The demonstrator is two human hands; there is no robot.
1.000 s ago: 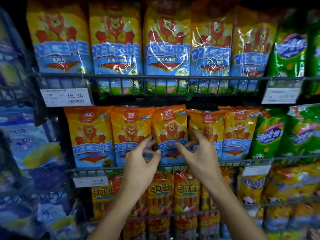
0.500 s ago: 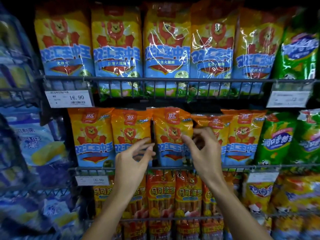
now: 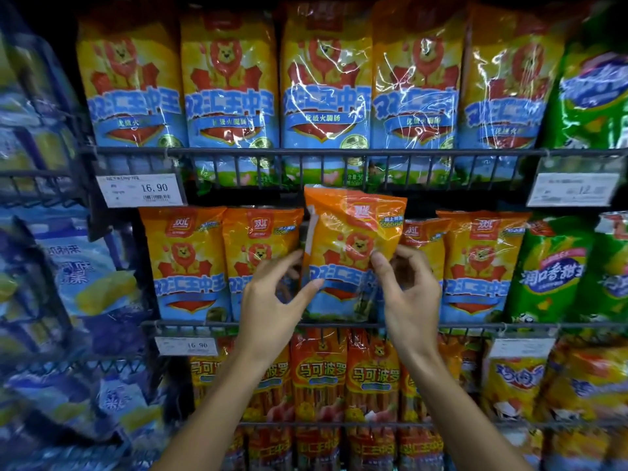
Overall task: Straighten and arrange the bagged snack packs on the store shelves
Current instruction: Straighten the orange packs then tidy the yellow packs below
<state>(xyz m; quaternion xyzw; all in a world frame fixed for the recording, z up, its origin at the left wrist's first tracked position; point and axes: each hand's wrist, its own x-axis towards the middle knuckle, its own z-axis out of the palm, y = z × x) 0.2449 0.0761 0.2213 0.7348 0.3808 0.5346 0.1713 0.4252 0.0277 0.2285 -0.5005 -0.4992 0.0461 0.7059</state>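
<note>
Up close, the left hand and right hand pinch the side edges of an orange snack pack, raised above its middle-shelf row; it looks light, crinkly and slippery, so edge grips suit it best.

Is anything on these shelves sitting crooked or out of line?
Yes. The orange bag in the middle row, held by both hands, sits higher than its neighbours and is twisted, its left edge turned forward.
</note>
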